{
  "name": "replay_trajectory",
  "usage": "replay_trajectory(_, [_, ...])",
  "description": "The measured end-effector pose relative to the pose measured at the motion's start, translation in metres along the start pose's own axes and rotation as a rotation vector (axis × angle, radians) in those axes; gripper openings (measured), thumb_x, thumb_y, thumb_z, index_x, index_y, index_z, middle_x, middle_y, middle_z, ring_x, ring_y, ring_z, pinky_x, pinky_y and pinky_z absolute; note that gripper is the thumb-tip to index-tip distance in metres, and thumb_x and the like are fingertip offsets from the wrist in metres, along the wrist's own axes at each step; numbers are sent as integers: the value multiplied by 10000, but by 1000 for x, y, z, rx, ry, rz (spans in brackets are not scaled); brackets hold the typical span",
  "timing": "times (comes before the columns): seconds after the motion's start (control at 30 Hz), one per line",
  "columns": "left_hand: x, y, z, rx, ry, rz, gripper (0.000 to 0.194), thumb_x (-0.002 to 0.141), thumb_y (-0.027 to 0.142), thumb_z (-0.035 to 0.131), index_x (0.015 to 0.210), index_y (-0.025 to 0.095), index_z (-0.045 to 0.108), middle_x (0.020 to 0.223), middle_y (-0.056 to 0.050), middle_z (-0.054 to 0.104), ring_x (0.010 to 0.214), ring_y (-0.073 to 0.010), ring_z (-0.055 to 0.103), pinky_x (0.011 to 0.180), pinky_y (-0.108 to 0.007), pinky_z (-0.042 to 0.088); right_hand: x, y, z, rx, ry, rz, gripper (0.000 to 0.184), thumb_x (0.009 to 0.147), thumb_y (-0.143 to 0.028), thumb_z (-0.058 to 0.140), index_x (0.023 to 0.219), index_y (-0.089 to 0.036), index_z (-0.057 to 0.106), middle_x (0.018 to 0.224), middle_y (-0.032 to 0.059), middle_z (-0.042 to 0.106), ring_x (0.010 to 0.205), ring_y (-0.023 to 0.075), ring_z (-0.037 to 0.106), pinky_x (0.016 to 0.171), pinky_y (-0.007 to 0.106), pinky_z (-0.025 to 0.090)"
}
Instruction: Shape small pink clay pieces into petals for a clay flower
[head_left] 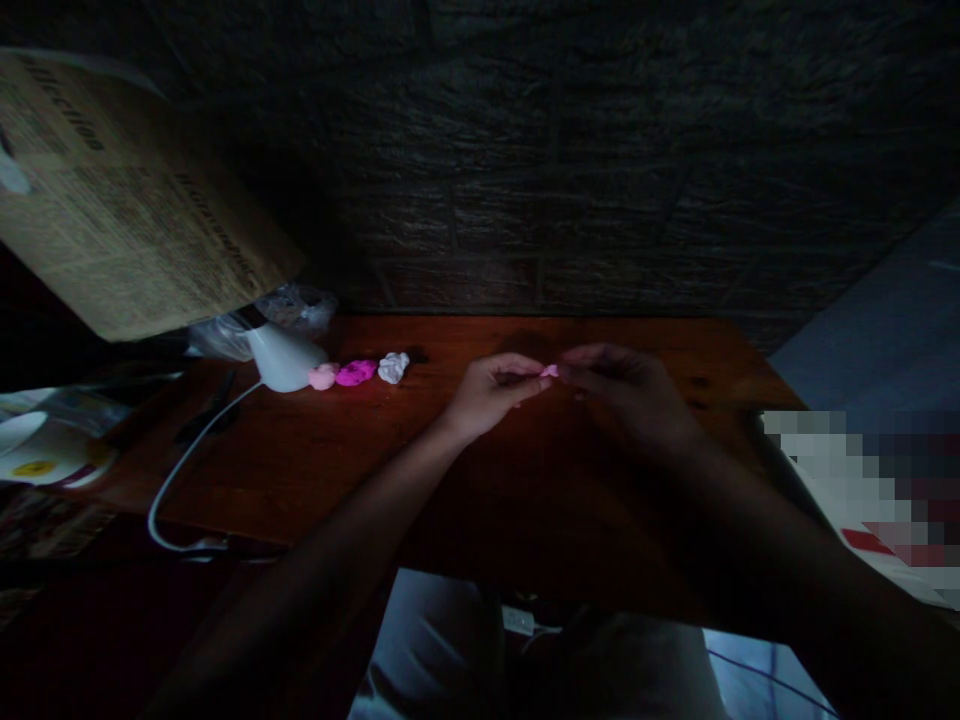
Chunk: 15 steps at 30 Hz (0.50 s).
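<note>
Over the wooden table (450,480), a small pink piece of modelling clay (551,371) is pinched between my two hands. The fingertips of my left hand (499,390) close on its left side. My right hand (630,385) grips it from the right with thumb and fingers, in deeper shadow. To the left, three lumps sit in a row: a light pink clay lump (323,376), a bright magenta clay lump (355,373) and a white lump with a crinkled surface (394,367).
A lamp with a white base (285,358) and a newspaper-print shade (150,200) stands at the left, its white cord (159,490) looping over the table's front edge. Clear plastic bags (304,308) lie behind it. A dark stone-patterned wall (495,200) bounds the back.
</note>
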<state>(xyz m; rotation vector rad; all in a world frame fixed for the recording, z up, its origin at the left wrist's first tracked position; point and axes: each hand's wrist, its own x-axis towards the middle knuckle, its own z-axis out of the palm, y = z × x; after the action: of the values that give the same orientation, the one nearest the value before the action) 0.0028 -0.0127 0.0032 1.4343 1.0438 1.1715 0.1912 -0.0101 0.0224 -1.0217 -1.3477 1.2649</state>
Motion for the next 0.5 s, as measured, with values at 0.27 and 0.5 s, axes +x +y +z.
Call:
replay_trajectory(0.27, [-1, 2, 3, -36, -16, 20, 231, 706, 298, 819, 863, 150, 737, 927, -67, 763, 874, -164, 688, 728, -278, 516, 1, 4, 2, -23, -29, -13, 341, 616, -475, 896, 802, -224, 758, 799, 19, 740, 686, 162, 631, 665, 323, 524])
replay_trajectory(0.5, [-2, 4, 2, -29, -17, -64, 267, 741, 304, 780, 970, 168, 758, 957, -73, 760, 822, -149, 660, 604, -227, 448, 2, 6, 0, -104, -3, -33, 357, 650, -504, 868, 829, -218, 753, 846, 45, 747, 745, 187, 647, 653, 331, 526])
